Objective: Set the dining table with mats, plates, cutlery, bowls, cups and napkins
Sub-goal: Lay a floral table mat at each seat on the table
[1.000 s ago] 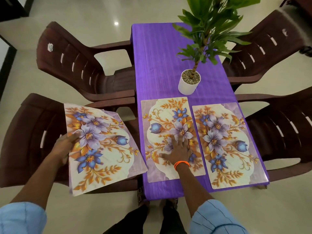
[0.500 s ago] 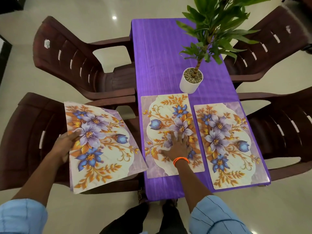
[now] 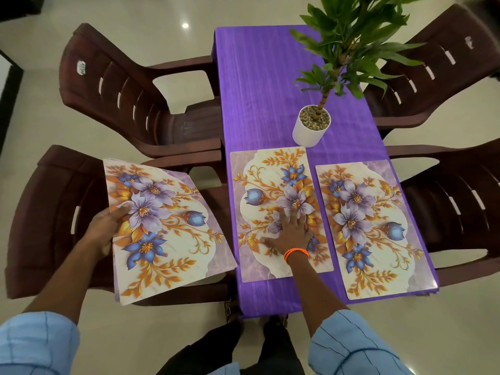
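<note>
head view, sole camera. surface [image 3: 259, 85] is narrow, covered in a purple cloth, with brown plastic chairs [image 3: 116, 98] on both long sides.

two floral mats lie flat at the near end, side by side with a strip of cloth showing between them. near-left mat [image 3: 270, 190] sits just in front of a white plant pot [image 3: 311, 129]; near-right mat [image 3: 378, 234] runs close to the surface's right edge and near corner.

right hand [image 3: 290, 231], orange band at the wrist, rests on the near-left mat with fingers straight and spread: grip not closed, nothing held. judgement: the flat palm is there to pin or square the mat against the cloth, since a thin mat would likely slide on it.

left hand [image 3: 107, 228] holds a stack of spare mats [image 3: 167, 226] by its left edge, thumb on top and fingers curled beneath, off the surface and above the near-left chair. more than one sheet shows at the stack's edges; count cannot be told. judgement: held clear to the side so the working hand has room.

far half of the surface carries no mats. no plates, cutlery, bowls, cups or napkins in view. judgement: task is at its early stage, mats only part laid.
</note>
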